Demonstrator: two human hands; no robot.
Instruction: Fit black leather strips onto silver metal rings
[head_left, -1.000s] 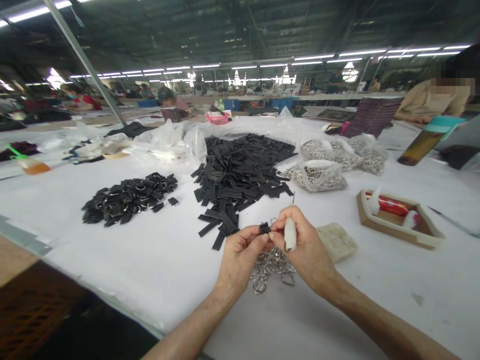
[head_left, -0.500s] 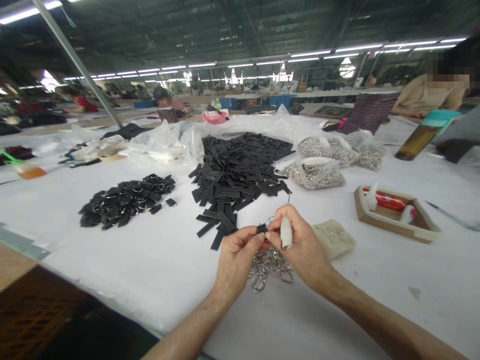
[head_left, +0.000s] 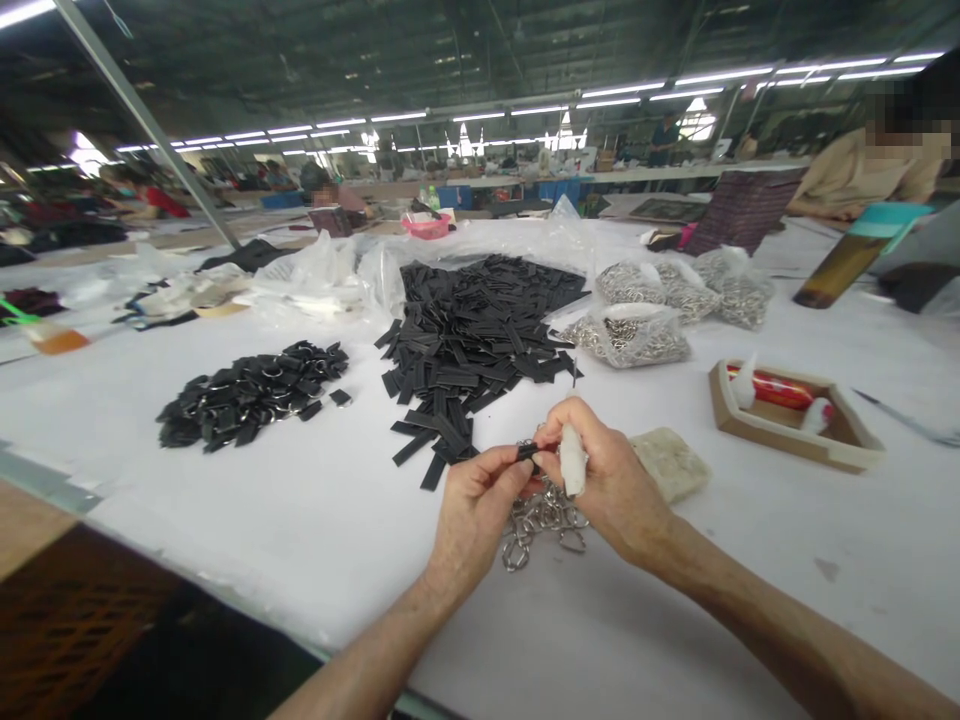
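Between my hands is a small black strip (head_left: pixel 527 452), folded over. My left hand (head_left: pixel 471 505) pinches it between thumb and fingers. My right hand (head_left: pixel 619 490) is closed around a white-wrapped handle tool (head_left: pixel 573 462) whose thin metal tip points away from me, and its fingertips also meet the strip. Whether a ring sits in the fold is hidden by the fingers. Loose metal rings (head_left: pixel 517 552) lie on the table just below my hands. Beyond them spreads a big heap of flat black strips (head_left: pixel 487 325). A pale, flat block (head_left: pixel 670 463) rests beside my right hand.
A pile of black loops with metal rings (head_left: pixel 251 395) lies at left. Clear bags of metal rings (head_left: pixel 637 340) stand behind right. A cardboard tray (head_left: pixel 795 450) holds a red tube. A teal-lidded bottle (head_left: pixel 862 255) leans nearby. A person (head_left: pixel 862 180) sits at far right.
Both hands stay together at the same place, the black strip now pressed flatter between the fingertips. The right hand has tilted slightly with the tool. The view has shifted a little.
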